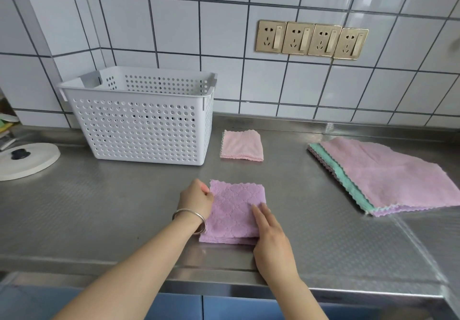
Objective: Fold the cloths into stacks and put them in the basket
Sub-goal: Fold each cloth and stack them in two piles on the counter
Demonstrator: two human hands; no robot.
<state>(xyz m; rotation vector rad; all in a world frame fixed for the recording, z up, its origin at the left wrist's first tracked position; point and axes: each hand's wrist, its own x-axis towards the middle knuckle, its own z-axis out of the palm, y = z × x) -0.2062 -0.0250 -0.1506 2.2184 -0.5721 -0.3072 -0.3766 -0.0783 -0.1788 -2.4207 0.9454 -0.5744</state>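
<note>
Head view looks down on a steel surface (104,210) against a tiled wall. At lower centre lies a folded purple cloth (234,210). The left hand (196,201) sits at the cloth's left edge with fingers curled, pinching that edge; a bracelet (193,217) circles the wrist. The right hand (271,242) lies on the cloth's lower right corner, fingers straight and close together, pressing flat on the fabric. Above the purple cloth, mid-frame, a folded pink cloth (242,145) lies on the surface just right of a white perforated basket (139,130), which stands upright at centre left; whether anything lies inside it cannot be told. At the right edge of the frame sits a pile (388,177) of unfolded cloths, pink on top with a green one showing beneath. A white round lid (32,160) lies at far left. Four brass sockets (311,39) are set in the wall at upper right.
</note>
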